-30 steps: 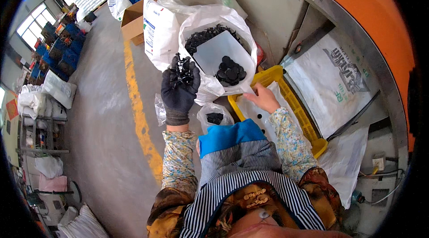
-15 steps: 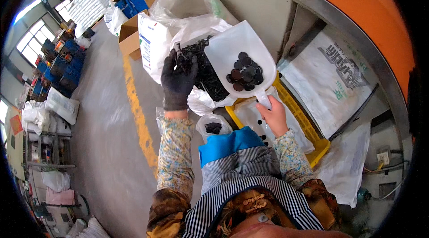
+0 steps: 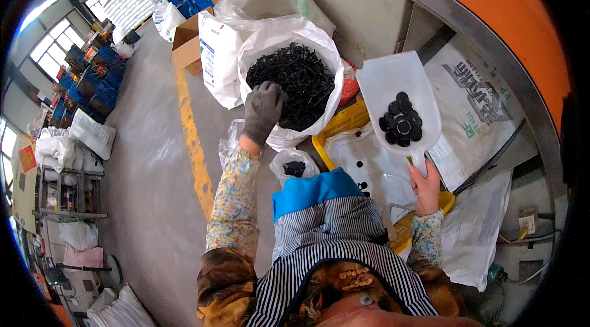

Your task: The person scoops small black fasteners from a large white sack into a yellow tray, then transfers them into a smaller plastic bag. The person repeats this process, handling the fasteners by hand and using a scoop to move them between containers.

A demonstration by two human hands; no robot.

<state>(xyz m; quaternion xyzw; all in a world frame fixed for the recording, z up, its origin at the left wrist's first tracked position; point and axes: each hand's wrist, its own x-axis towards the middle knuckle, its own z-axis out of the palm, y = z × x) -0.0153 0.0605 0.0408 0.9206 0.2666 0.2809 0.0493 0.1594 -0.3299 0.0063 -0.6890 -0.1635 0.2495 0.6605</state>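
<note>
My right hand (image 3: 425, 187), bare, is wrapped round the handle of a white plastic scoop (image 3: 393, 75). Several small black round discs (image 3: 402, 124) lie in the scoop. My left hand (image 3: 265, 109), in a dark grey glove, is closed with its fingers curled at the near left rim of a white sack (image 3: 329, 56). Whether the rim, some strips or nothing is in its grip is hidden. Tangled thin black plastic strips (image 3: 298, 81) fill the sack. Below it stands a small plastic bag (image 3: 279, 167) with black pieces inside.
A yellow crate (image 3: 319, 145) lined with a white sheet, with a few black discs on it, sits under the scoop. White printed sacks (image 3: 467, 124) lie at the right beside an orange machine (image 3: 510, 13). A cardboard box (image 3: 186, 44) stands at the far left.
The scoop has moved right, away from over the sack, and the discs in it have shifted. My left hand has come down from the strips to the sack's near rim, its fingers now curled.
</note>
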